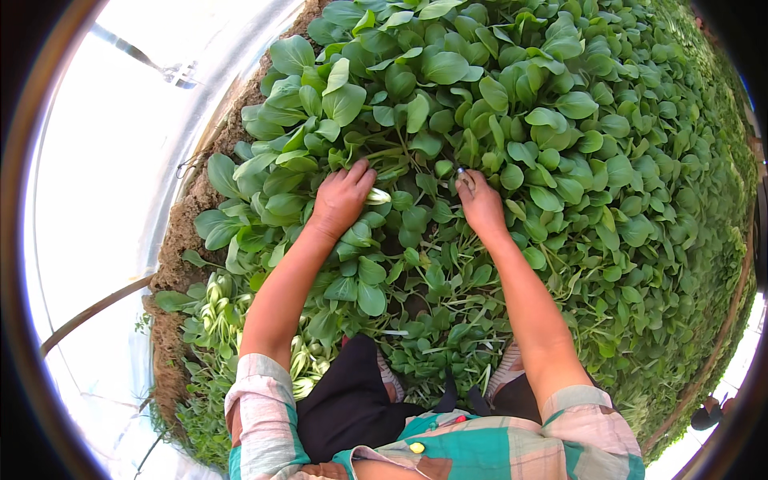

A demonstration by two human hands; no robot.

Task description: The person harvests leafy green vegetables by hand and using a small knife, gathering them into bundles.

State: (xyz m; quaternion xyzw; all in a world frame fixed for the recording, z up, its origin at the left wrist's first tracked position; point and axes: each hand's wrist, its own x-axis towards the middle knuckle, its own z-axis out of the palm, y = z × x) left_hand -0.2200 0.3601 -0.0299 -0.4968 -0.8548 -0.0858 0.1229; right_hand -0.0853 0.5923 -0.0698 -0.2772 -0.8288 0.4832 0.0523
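Observation:
My left hand (342, 195) is closed on a pak choi plant among the leaves. A pale cut stem base (378, 196) sticks out beside the fingers. My right hand (482, 204) grips a small tool's handle (467, 179) with a shiny metal collar. Leaves hide whatever lies beyond that collar. Between the two hands, bent green stalks (387, 155) lean over darker soil. Dense, broad-leaved pak choi (444, 67) stands ahead of both hands.
Cut pak choi with pale bases lies in piles (219, 306) at my left and by my knee (309, 363). Low leaves and stem scraps (450, 342) cover the ground between my shoes. An earth bank (195, 207) and clear plastic sheeting (108, 198) run along the left.

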